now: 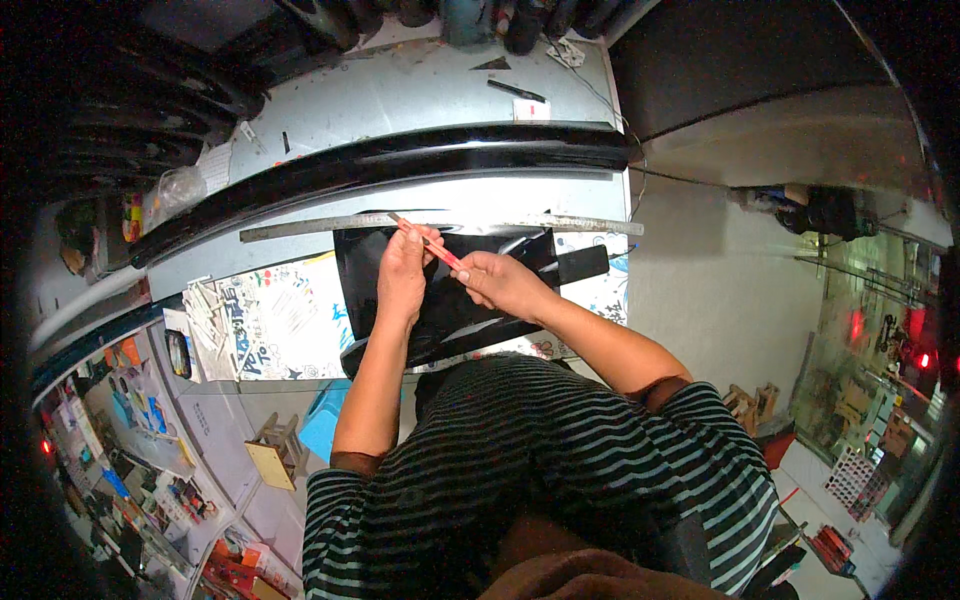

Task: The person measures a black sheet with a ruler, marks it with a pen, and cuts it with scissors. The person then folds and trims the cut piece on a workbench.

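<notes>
I stand at a workbench (420,95) and look straight down on my own forearms, which rise from six o'clock toward the middle of the view. My left hand (402,272) lies flat with its fingers spread a little, pressing on a glossy black sheet (450,310) that sits on the bench just ahead of my striped shirt (520,470). My right hand (502,282) is curled shut around a thin red tool (425,240), which I take for a knife or a pencil; I cannot tell which. The tool runs slantwise from my right fist up toward eleven o'clock, passing over the fingertips of my left hand, and its tip meets a long metal ruler (300,228). The ruler lies across the top edge of the sheet, stretching from nine o'clock to three o'clock, touching the sheet. Beyond it, toward twelve o'clock, a long black curved panel (400,160) spans the bench from side to side. At nine o'clock from my left hand a printed paper (280,320) covers the bench just beside the sheet. At three o'clock from my right hand a small black block (583,264) rests near the sheet's corner. Far off at twelve o'clock a dark strip (516,91) lies on the bare bench.
</notes>
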`<state>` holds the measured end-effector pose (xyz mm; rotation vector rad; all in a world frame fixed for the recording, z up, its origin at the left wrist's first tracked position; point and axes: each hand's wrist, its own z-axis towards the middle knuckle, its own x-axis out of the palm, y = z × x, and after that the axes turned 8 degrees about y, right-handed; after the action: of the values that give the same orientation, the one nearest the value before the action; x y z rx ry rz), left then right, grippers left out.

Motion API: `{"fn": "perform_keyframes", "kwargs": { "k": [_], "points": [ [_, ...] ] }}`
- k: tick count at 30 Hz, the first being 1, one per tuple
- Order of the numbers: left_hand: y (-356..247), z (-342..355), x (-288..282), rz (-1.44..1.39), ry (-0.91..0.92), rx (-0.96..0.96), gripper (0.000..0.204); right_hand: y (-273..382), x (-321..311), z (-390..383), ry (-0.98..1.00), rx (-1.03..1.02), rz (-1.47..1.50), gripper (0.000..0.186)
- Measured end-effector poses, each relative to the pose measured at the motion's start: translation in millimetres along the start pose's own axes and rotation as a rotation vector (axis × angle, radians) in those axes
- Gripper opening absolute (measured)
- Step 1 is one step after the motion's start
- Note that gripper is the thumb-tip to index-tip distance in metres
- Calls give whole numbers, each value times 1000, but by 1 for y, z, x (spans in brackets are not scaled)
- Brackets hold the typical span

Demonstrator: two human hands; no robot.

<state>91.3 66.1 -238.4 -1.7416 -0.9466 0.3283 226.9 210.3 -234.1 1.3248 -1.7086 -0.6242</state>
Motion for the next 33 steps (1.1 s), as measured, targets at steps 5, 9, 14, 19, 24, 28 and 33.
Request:
{"fn": "perform_keyframes", "kwargs": {
  "k": [5, 9, 14, 19, 24, 28, 33],
  "points": [
    [5, 0, 5, -11, 56, -20, 41, -1, 2, 1, -16, 12, -12, 30],
    [8, -2, 9, 247, 233, -21, 36, -5, -1, 0, 3, -49, 58, 35],
    [29, 7, 6, 349, 282, 46, 36, -20, -16, 15, -148, 69, -71, 43],
    [64, 19, -35, 1006, 96, 129, 42, -34, -43, 31, -270, 55, -427, 34],
    [99, 37, -76, 1384, -9, 91, 53, -59, -71, 52, -320, -49, -991, 21],
    [118, 47, -95, 1460, -41, 62, 62, -89, -96, 62, -423, -12, -1078, 17],
    [128, 51, -138, 1324, -512, 31, 82, -109, -150, 60, -661, 43, -1112, 24]
  ]
}}
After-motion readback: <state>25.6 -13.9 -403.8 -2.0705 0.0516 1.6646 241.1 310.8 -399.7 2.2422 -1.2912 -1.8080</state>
